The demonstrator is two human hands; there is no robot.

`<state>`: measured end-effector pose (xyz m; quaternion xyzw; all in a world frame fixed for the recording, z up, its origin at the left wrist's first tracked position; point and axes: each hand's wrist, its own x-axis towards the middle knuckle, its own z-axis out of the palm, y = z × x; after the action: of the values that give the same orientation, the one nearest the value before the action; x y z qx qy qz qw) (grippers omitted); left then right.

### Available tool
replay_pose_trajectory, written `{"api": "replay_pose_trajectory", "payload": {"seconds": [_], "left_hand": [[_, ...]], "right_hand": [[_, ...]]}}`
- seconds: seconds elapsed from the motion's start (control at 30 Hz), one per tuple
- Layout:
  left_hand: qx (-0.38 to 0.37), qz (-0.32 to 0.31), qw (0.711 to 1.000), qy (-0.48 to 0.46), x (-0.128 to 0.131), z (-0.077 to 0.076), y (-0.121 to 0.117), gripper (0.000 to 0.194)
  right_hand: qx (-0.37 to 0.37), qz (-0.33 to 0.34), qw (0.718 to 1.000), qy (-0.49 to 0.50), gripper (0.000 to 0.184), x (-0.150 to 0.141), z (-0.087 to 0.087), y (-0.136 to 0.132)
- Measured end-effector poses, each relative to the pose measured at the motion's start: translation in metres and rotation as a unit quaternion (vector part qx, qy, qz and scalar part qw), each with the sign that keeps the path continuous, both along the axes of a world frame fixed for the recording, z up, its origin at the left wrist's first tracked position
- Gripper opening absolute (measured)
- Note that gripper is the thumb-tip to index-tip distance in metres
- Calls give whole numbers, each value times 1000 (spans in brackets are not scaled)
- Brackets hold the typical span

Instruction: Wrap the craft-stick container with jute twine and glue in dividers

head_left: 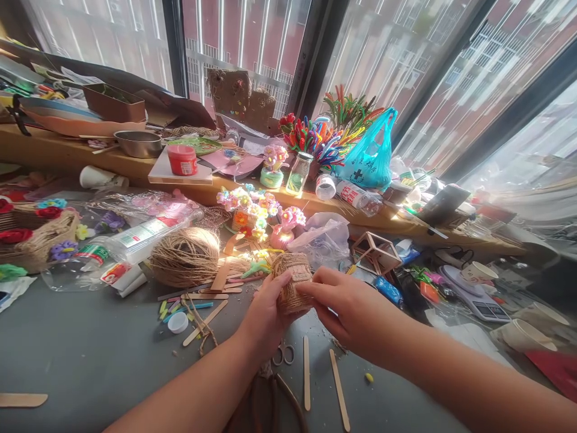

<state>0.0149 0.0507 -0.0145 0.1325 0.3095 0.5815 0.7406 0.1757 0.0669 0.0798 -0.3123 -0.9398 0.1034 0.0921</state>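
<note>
A small cylinder wrapped in brown twine [292, 285] is held tilted above the grey table. My left hand [267, 310] is closed around its left side, the thumb lying on the front. From the right, my right hand [345, 304] presses pinched fingers against the twine wrapping; whether a loose twine end lies between them I cannot make out. Left of the hands sits a big ball of twine [186, 257]. Below them lie scissors [283, 355], partly hidden, and two wooden craft sticks [307, 373].
A wooden ledge [252, 187] behind carries a red tub [182, 159], a glass jar [299, 174], pipe cleaners [315, 141] and a blue plastic bag [372, 153]. Plastic bottles [135, 236] lie at left. A kitchen scale [478, 294] and paper cups [523, 335] stand at right.
</note>
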Motion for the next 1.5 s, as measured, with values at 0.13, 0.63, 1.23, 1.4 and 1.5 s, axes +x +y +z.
{"api": "replay_pose_trajectory", "payload": {"seconds": [0.13, 0.63, 1.23, 1.4, 1.5], "left_hand": [[9, -2, 1000, 14, 0, 1, -1, 44], [35, 8, 999, -5, 3, 6, -3, 38], [24, 7, 1000, 1, -2, 5, -3, 44], [64, 7, 998, 7, -1, 9, -7, 54], [70, 7, 997, 23, 0, 12, -9, 53]], "right_hand": [[16, -5, 999, 47, 32, 5, 6, 3], [38, -13, 999, 23, 22, -5, -6, 13], [35, -64, 992, 105, 39, 19, -5, -9], [31, -103, 991, 73, 42, 9, -15, -35], [33, -116, 990, 79, 48, 4, -25, -41]]}}
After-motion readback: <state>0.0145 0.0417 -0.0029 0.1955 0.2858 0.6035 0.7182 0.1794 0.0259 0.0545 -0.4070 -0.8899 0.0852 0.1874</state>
